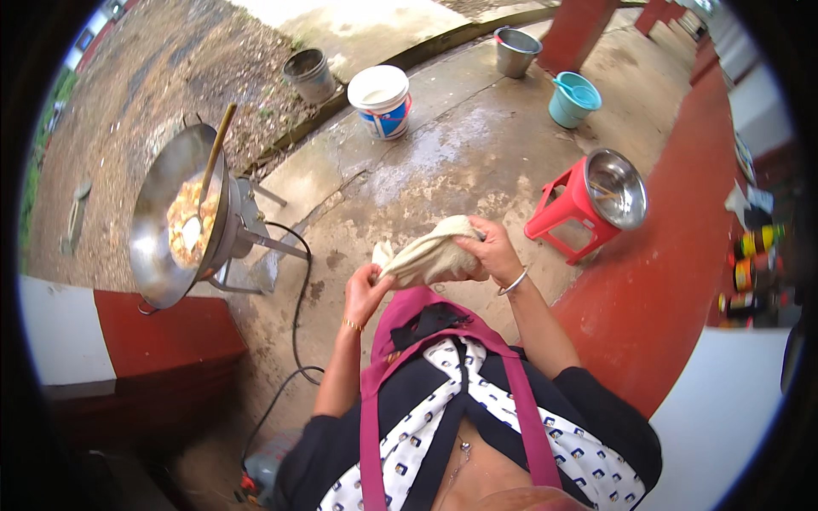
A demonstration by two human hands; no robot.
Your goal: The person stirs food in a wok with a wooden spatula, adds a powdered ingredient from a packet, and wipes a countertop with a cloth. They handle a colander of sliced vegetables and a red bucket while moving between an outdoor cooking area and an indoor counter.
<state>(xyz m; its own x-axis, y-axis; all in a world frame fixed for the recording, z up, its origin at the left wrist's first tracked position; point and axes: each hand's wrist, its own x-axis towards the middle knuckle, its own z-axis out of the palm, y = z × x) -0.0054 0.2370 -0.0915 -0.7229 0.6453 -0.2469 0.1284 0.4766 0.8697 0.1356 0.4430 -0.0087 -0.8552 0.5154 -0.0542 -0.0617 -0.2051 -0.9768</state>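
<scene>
A cream-coloured cloth (431, 255), folded and bunched, is held up in front of my magenta apron. My left hand (367, 287) pinches its left end, while my right hand (492, 249) grips its right end. To the left, a large metal wok (150, 211) stands tilted in view on a burner stand (246, 223). Chunky food (185, 243) lies in it, with a long-handled ladle (216, 153) resting inside. A steel bowl (629, 214) sits on a red plastic stool (553, 220) to the right, with what look like chopsticks in it.
A white lidded bucket (380, 96), a dark bucket (310, 76), a metal bucket (516, 54) and a turquoise bucket (572, 105) stand ahead. A black hose (305, 287) runs across the floor at left. Several bottles (754, 274) are at the far right, beyond the red-painted ledge (652, 287).
</scene>
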